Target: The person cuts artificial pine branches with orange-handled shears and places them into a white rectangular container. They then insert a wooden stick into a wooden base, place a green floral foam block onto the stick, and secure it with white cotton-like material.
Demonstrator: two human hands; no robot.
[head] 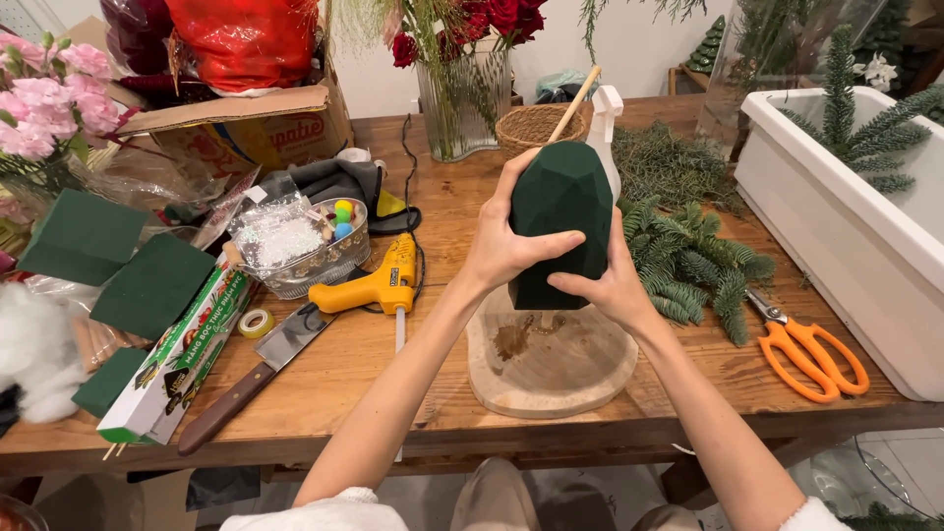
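- The left hand (504, 241) grips the left side of the green foam cone (560, 226), fingers curled around its top part.
- The right hand (608, 283) clasps the cone's lower right side, fingers pressed on the foam.
- The cone stands upright just above the wood slab (551, 364).
- A glue gun (372, 285) lies left of the slab; fir twigs (693, 261) and orange scissors (811, 349) lie on the right.

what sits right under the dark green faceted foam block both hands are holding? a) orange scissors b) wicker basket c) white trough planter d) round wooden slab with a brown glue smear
d: the left hand and right hand hold the dark green faceted foam block directly over the round wooden slab, which shows a brown smear near its middle.
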